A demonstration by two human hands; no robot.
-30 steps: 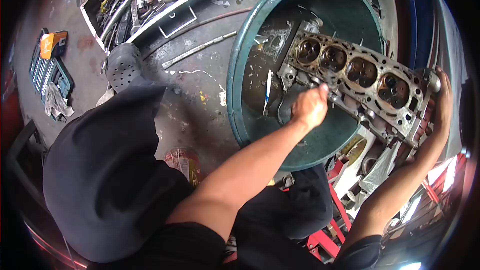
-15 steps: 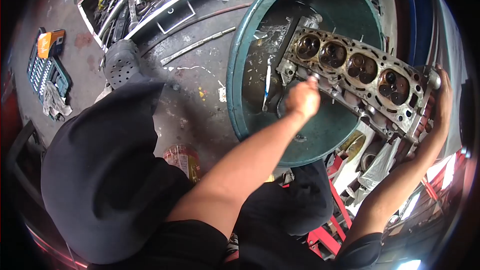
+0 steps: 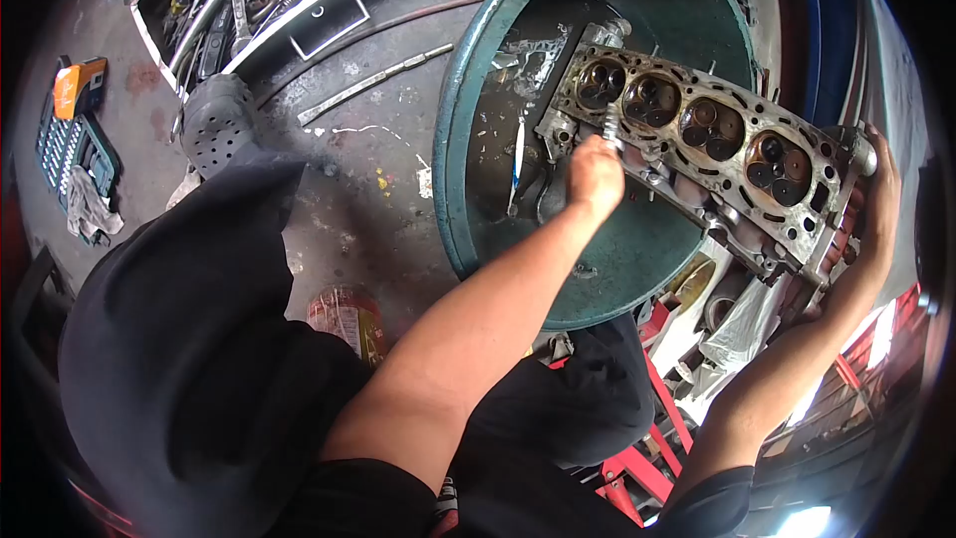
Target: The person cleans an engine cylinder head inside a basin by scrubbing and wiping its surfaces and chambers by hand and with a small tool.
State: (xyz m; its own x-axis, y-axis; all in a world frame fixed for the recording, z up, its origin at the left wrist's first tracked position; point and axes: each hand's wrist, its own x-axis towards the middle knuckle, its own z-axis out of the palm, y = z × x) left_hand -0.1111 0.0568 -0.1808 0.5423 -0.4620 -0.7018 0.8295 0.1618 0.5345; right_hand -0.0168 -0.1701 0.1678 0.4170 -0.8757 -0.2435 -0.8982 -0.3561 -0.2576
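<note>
A cylinder head (image 3: pixel 687 125) lies tilted over a round green basin (image 3: pixel 453 189), its combustion chambers facing up with dark, oily valves. My left hand (image 3: pixel 596 179) is closed round a slim metal tool with a ridged shaft (image 3: pixel 610 125). The tool's tip is over the cylinder head's lower edge, near the leftmost chambers; whether it touches the metal I cannot tell. At the far right end, my right hand (image 3: pixel 878 199) wraps round the cylinder head, with some fingers hidden behind it. A thin white and blue brush-like stick (image 3: pixel 517 167) leans in the dark liquid of the basin.
An open metal drawer (image 3: pixel 329 25) full of hand tools sits at the upper left. A metal bar (image 3: pixel 376 84) lies on the floor beside a hose (image 3: pixel 398 18). At the left are a socket set (image 3: pixel 75 154) and an orange box (image 3: pixel 80 88). A tin (image 3: pixel 347 319) stands near my legs.
My left hand has shifted slightly, and more of the ridged tool shows above it. My right hand stays on the cylinder head's end. The view has moved a little, sliding the floor items left.
</note>
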